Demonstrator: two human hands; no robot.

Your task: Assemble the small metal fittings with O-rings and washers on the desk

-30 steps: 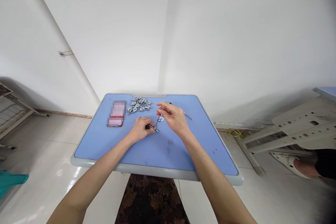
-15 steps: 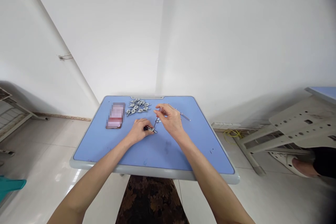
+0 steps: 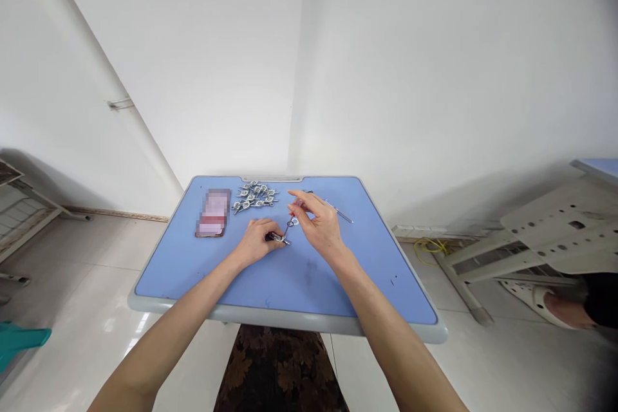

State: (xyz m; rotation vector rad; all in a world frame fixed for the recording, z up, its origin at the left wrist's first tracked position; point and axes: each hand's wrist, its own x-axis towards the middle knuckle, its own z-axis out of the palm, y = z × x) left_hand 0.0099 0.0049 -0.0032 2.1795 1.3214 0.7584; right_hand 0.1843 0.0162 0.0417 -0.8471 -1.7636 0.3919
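My left hand [image 3: 258,242] is closed on a small metal part [image 3: 280,239] near the middle of the blue tabletop [image 3: 232,286]. Just to its right, my right hand [image 3: 319,224] pinches the pinkish handle of a thin screwdriver-like tool [image 3: 288,226], whose shaft slants down to the metal part. A ring-shaped piece shows beside the shaft; whether it is loose cannot be made out. Behind my left hand lies a pile of several small metal parts [image 3: 255,196]. The fingertips of my right hand partly hide the tool's handle.
A phone [image 3: 213,212] with a blurred screen lies at the table's left. Behind my right hand rests a thin clear rod [image 3: 342,212]. At the right are another desk's frame [image 3: 550,238], a person's shoe [image 3: 531,299] and a yellow cable [image 3: 429,246]. A teal stool [image 3: 22,340] stands lower left.
My right hand has shifted slightly right, and its fingers are a little more spread around the tool's handle. My left hand keeps its hold on the metal part.
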